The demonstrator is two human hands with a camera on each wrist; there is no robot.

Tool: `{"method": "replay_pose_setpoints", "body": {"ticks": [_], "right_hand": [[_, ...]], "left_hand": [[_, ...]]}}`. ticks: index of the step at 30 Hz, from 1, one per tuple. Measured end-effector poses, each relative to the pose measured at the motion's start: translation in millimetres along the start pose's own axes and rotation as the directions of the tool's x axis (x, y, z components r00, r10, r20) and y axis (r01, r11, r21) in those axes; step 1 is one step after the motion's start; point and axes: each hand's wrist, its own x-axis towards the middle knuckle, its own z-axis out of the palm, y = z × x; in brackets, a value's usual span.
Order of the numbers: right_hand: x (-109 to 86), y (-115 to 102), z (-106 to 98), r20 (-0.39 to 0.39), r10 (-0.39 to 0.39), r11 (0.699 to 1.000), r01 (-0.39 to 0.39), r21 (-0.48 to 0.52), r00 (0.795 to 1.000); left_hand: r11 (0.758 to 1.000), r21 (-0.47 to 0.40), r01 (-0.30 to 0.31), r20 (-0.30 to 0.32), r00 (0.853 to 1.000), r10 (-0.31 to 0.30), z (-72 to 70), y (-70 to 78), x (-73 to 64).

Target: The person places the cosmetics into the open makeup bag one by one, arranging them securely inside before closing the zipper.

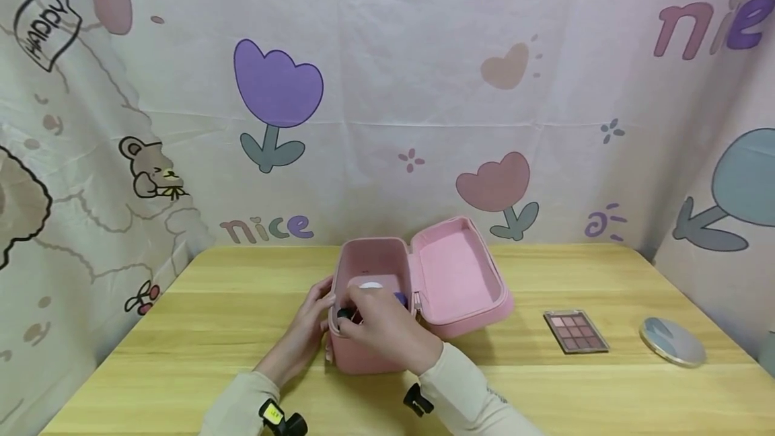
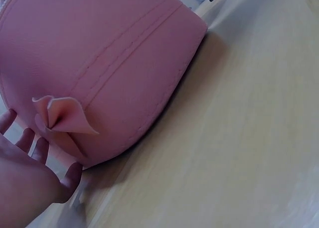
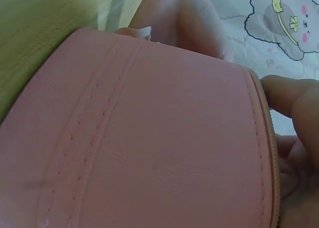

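Note:
A pink zippered cosmetic case stands on the table, its lid swung out to the right. My left hand rests against the case's left side with fairly straight fingers. The left wrist view puts those fingertips beside a pink bow on that wall. Over the front rim, my right hand reaches into the case with bent fingers. Around it inside show a white thing, a blue-purple thing and a dark thing at the fingertips. I cannot tell whether the right hand grips anything.
To the right on the wooden table lies an eyeshadow palette with pinkish pans. Farther right is a round, pale compact with a gold edge. A printed curtain hangs behind the table and along its sides.

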Motion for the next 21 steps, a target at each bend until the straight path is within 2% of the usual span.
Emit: {"method": "replay_pose_setpoints", "body": {"ticks": [6, 16, 21], "right_hand": [[-2.2, 0.3, -0.8, -0.018, 0.01, 0.994, -0.012, -0.113, 1.0], [-0.1, 4.5, -14.9, -0.053, 0.055, 0.987, -0.063, -0.15, 0.997], [0.6, 7.6, -21.8, -0.064, 0.047, 0.988, -0.055, -0.144, 0.997]], "left_hand": [[1.0, -0.006, 0.001, -0.008, 1.0, -0.001, 0.5, -1.4, -0.7], [1.0, -0.012, -0.001, -0.002, 1.0, 0.001, 1.7, -0.9, 1.4], [1.0, -0.028, -0.003, 0.005, 1.0, 0.003, 1.5, -1.1, 2.3]]}}
